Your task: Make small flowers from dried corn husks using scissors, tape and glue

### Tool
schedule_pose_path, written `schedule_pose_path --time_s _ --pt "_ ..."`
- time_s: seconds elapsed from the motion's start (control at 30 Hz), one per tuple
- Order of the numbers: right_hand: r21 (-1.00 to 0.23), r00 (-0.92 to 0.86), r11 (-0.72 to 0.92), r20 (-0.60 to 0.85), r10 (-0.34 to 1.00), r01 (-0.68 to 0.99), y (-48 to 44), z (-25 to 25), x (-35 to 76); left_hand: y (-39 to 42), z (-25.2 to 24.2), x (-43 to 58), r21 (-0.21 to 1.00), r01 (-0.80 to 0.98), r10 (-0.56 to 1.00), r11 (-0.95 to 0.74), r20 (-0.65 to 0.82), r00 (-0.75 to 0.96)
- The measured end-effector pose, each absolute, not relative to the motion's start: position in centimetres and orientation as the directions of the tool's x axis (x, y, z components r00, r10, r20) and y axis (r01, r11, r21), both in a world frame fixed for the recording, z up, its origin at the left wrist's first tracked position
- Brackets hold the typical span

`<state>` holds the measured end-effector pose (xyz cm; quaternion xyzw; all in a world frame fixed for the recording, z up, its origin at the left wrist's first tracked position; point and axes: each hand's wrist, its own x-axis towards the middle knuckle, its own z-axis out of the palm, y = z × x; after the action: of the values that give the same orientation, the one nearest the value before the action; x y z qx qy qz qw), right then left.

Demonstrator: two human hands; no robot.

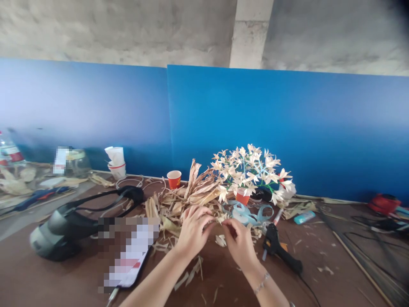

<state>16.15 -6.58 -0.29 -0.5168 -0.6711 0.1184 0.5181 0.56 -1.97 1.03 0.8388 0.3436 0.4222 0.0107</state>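
Note:
My left hand [197, 228] and my right hand [238, 241] are close together above the brown table, fingertips bent in pinches. A small pale scrap shows between them, too small to name, and I cannot tell which hand holds it. Just below lies a pale husk piece [220, 241]. Behind the hands, cream husk flowers [252, 168] on green and blue stems stand in a red paper cup [242, 197]. Dried corn husks [200, 187] are heaped behind my left hand. To the right of my right hand rests a black hot glue gun [281, 249].
A phone [134, 256] and a black-and-grey headset [60, 230] lie to the left. At the back stand an orange paper cup [174, 180] and a white cup [117, 170]. Light-blue ribbon [244, 213] and a turquoise packet [304, 217] lie to the right, before a blue partition [281, 111].

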Motion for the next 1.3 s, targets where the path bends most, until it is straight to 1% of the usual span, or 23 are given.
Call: schedule_pose_path --time_s 0.17,0.33,0.73,0.93,1.1,1.3 --pt "-0.671 0.055 0.447 0.587 0.808 0.592 -6.34 -0.31 16.38 -1.91 1.10 0.56 0.331 0.539 0.587 -0.774 0.694 0.416" --pt "-0.680 0.067 0.439 0.582 0.811 0.588 -6.26 -0.32 16.49 -1.84 1.06 0.60 0.350 0.521 0.591 -0.778 0.689 0.420" --pt "-0.675 0.071 0.428 0.579 0.812 0.601 -6.40 -0.33 16.50 -2.04 1.32 0.60 0.328 0.516 0.571 -0.791 0.698 0.432" --pt "-0.707 0.115 0.408 0.565 0.817 0.577 -6.28 -0.41 16.54 -2.19 1.23 0.72 0.364 0.493 0.579 -0.790 0.708 0.404" --pt "-0.713 0.132 0.413 0.573 0.809 0.567 -6.43 -0.33 16.46 -2.01 1.04 0.67 0.389 0.483 0.604 -0.784 0.658 0.450" --pt "-0.687 0.130 0.423 0.599 0.790 0.591 -6.53 -0.36 16.44 -1.69 1.08 0.56 0.380 0.499 0.618 -0.778 0.607 0.500"
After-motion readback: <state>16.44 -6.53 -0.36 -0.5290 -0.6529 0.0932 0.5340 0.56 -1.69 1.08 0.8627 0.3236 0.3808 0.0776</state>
